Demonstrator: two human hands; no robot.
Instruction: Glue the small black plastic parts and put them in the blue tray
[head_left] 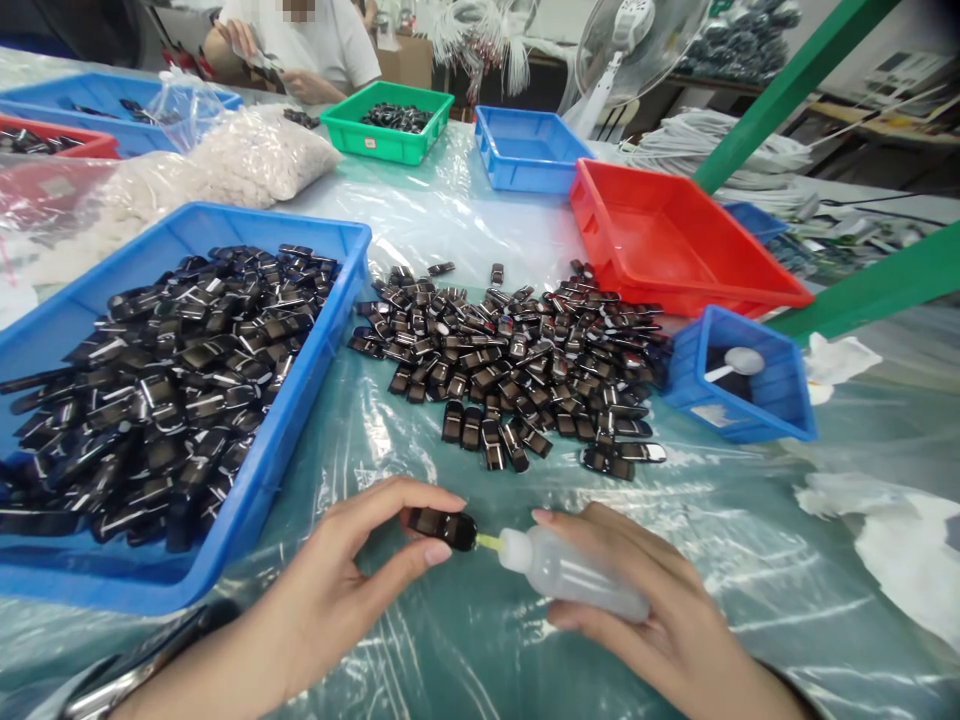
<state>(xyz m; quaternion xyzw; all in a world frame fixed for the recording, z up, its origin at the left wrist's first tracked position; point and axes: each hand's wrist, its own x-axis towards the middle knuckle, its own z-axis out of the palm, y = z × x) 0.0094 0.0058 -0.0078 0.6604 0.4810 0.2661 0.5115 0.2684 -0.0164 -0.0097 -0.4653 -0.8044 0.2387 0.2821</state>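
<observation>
Between the thumb and fingers of my left hand [367,545] is a small glossy black plastic casing [444,527], lying lengthwise. My right hand [645,590] is wrapped round a translucent squeeze bottle [581,575], tipped on its side. The bottle's thin yellowish nozzle points left and meets the right end of the casing, or comes very close to it. Just beyond my hands a loose pile of similar black casings [517,350] spreads over the plastic-covered table [420,640]. A large blue tray [300,440] full of more such casings stands to the left.
A small blue bin [739,420] with a white scoop [736,362] stands right of the pile, beside a red tray [690,240]. Farther back are a blue tray [525,165], a green tray [375,143] and a bag of pale pieces [259,155]. A person [322,45] sits opposite.
</observation>
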